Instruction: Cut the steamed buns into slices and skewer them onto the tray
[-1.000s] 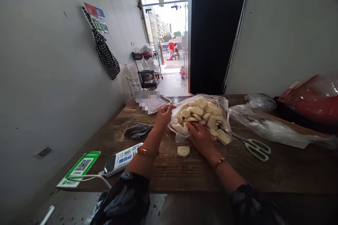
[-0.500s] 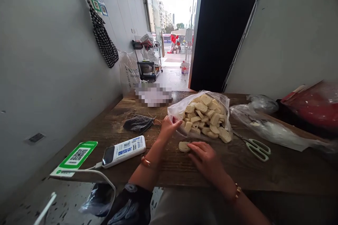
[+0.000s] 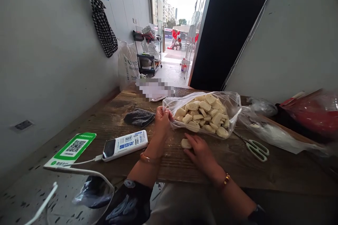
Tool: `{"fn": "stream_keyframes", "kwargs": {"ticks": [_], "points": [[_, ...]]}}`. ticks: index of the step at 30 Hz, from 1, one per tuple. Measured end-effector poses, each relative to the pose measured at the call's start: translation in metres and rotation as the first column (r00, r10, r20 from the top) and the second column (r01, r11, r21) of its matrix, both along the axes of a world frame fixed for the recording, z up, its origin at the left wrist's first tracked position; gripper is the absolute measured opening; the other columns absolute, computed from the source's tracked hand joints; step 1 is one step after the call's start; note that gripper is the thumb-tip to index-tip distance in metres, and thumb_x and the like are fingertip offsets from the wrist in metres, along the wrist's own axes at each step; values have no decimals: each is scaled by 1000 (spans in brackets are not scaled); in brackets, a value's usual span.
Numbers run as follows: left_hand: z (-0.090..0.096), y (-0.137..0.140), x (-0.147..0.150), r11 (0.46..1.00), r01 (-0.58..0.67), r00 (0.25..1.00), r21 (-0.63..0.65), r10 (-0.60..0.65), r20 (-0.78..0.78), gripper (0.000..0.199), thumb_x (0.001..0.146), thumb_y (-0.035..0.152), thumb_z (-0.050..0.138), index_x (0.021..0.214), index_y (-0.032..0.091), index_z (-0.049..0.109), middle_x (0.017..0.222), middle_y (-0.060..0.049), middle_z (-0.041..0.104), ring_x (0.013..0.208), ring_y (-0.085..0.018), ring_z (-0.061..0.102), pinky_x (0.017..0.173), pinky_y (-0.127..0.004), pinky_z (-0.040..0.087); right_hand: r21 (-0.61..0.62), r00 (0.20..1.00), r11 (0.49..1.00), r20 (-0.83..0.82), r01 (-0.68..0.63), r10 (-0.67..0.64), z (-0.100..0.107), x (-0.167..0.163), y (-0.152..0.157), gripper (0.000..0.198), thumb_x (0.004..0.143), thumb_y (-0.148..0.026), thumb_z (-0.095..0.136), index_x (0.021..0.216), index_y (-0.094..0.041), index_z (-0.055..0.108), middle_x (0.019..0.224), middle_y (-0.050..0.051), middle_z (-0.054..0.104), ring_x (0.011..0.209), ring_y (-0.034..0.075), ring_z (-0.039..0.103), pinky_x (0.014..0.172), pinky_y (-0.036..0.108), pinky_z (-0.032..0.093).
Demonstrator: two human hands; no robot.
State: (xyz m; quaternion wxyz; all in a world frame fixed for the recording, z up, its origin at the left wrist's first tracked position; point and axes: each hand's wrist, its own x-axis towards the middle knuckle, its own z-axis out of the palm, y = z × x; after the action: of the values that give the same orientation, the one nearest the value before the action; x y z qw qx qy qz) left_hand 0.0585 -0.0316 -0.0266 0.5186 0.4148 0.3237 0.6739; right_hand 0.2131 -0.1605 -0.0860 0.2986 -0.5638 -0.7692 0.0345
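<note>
A clear plastic bag full of several pale, round bread-like slices lies on the wooden table. My left hand grips the bag's open edge at its left side. My right hand rests palm down on the table in front of the bag, its fingertips on one loose slice that lies outside the bag.
Green-handled scissors lie right of the bag. More plastic bags and a red bag crowd the right side. A dark cloth, a white card reader with cable and a green QR sign sit left.
My left hand has pinched the bag's edge and pulled it up and left. My right hand came out of the bag and settled on the loose slice. The view has tilted down.
</note>
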Motion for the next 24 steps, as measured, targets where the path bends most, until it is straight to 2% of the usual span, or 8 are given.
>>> {"fn": "stream_keyframes", "kwargs": {"ticks": [4,8,10,13,14,16,20,24], "points": [[-1,3,-3,999,-39,990,-32,35,-133,17,81,28,58,90,23,44,66,7,50,54,-10,46,56,-22,40,14,998,1000,-58,-4,5,-2,0,-2,50,91,-20,64,141,-22,59,117,13,74,105,31,67,93,49,57],[2,-2,-6,959,-256,897,126,284,-339,38,80,30,65,114,20,50,100,-5,60,79,-15,57,65,-25,44,-29,904,998,-422,63,-70,3,9,-13,46,95,-33,62,140,-23,60,114,10,75,101,27,70,92,45,57],[6,-10,-5,894,-337,806,294,436,-400,46,83,34,66,124,20,50,114,-9,58,92,-18,57,69,-27,44,-115,723,987,-673,109,-158,6,17,-19,49,96,-43,61,140,-22,60,107,8,77,91,25,72,84,40,58],[12,-26,3,824,-280,759,492,504,-413,43,87,36,63,125,19,54,114,-10,59,95,-20,56,75,-30,45,-196,287,980,-937,38,-198,9,27,-23,52,95,-56,59,132,-20,64,99,8,79,78,22,72,67,34,59],[14,-31,7,823,-227,769,521,480,-422,38,88,36,63,122,19,57,110,-10,60,93,-20,57,77,-31,46,-192,161,981,-968,8,-191,8,29,-23,51,94,-58,60,127,-20,66,98,8,79,78,21,73,64,32,58],[15,-42,18,851,-84,802,518,366,-472,28,89,35,61,113,19,62,102,-8,62,89,-20,58,77,-31,47,-175,20,984,-984,-16,-175,6,32,-20,47,92,-60,61,115,-20,70,100,10,80,81,22,74,63,31,59],[9,-56,43,900,241,782,363,41,-622,18,86,30,64,101,21,68,93,-6,64,81,-19,59,73,-29,49,-166,-36,986,-986,-9,-166,3,36,-13,47,93,-63,57,111,-21,71,111,11,79,96,25,75,76,38,63],[2,-55,67,861,469,649,198,-184,-739,31,75,25,73,106,21,72,99,-8,67,79,-19,62,75,-33,52,-101,-51,995,-994,2,-101,6,35,-9,55,95,-68,49,118,-22,70,122,11,76,112,28,71,92,47,60]]}}
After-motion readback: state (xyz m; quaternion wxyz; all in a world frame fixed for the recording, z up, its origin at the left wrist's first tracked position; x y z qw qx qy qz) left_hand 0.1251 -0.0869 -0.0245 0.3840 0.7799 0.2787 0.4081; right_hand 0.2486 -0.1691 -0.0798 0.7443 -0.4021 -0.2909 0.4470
